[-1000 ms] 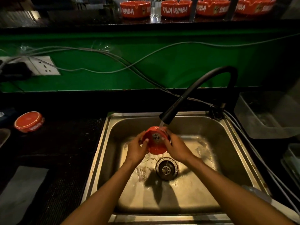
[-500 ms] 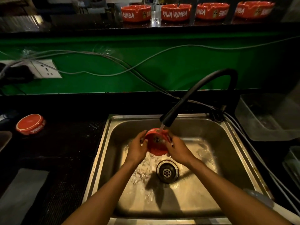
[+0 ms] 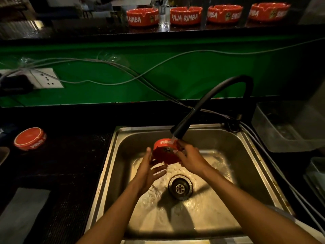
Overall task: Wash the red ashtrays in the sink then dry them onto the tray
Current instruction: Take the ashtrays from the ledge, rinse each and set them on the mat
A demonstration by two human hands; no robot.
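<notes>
A red ashtray [image 3: 165, 152] is held tilted under the running water from the black faucet spout [image 3: 179, 130], over the steel sink [image 3: 246, 166]. My right hand [image 3: 190, 158] grips the ashtray's right side. My left hand [image 3: 149, 169] is beside and below it, fingers straight, palm turned toward the ashtray's lower left edge. Another red ashtray [image 3: 29, 139] lies upside down on the dark counter at the left. Several red ashtrays [image 3: 186, 14] stand in a row on the high shelf at the back.
A clear plastic tub [image 3: 284, 127] sits right of the sink, with another container [image 3: 316, 175] nearer me. Cables [image 3: 123, 67] run across the green wall to a wall socket [image 3: 47, 79]. A grey cloth [image 3: 21, 213] lies on the counter at the lower left. The drain [image 3: 180, 186] is open.
My left hand has let go of the ashtray and dropped lower with fingers spread. The ashtray has turned so its lettered side wall faces up under the water.
</notes>
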